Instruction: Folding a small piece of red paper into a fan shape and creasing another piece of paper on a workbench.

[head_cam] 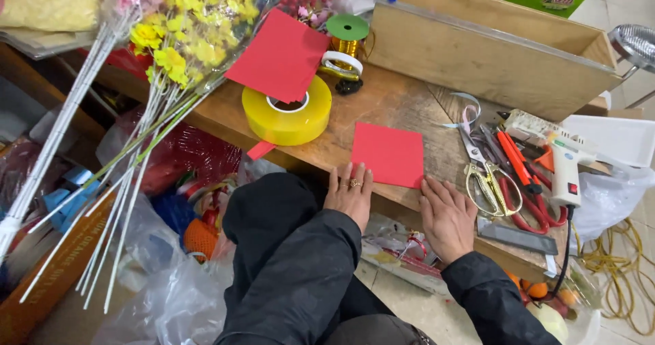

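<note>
Head view: a red paper square [389, 154] lies flat near the front edge of the wooden worktop [402, 103]. The left hand [350, 193] rests flat, fingers together, touching the square's near left corner; the right hand [447, 215] lies open, fingertips at its right corner. Nothing is pinched. This looks like squaring up the sheet; folding would call for lifting one edge. Scissors [486, 174] lie just right.
</note>
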